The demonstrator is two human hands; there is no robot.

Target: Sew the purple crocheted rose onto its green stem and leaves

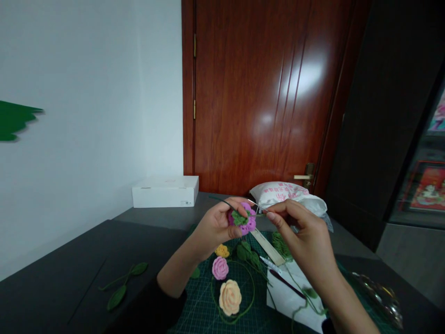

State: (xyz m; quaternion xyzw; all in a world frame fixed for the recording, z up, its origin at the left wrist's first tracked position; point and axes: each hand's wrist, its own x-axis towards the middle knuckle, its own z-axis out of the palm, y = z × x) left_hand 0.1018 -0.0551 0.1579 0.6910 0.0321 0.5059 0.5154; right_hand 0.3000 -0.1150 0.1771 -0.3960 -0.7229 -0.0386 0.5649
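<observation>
My left hand [219,221] is closed around a purple crocheted flower [247,227], raised above the table. Its green crocheted base [239,217] faces me, and a dark green stem-like strand [222,200] sticks out to the left. In my right hand [299,227], thumb and forefinger pinch a thin silvery needle [257,205] whose far end points left, close to the flower's edge. A strand of yarn seems to run between flower and right fingers, too fine to trace. Below lie a pink rose [220,268], a cream rose [230,298] and a small yellow flower [222,251].
On the green cutting mat [194,311] are green leaves [245,252], a pale ruler-like strip [269,248], white paper [283,287], a dark slim tool [287,283] and green yarn [281,243]. Behind stand a white box [165,192] and a white bag [278,194]. More leaves [117,297] lie left.
</observation>
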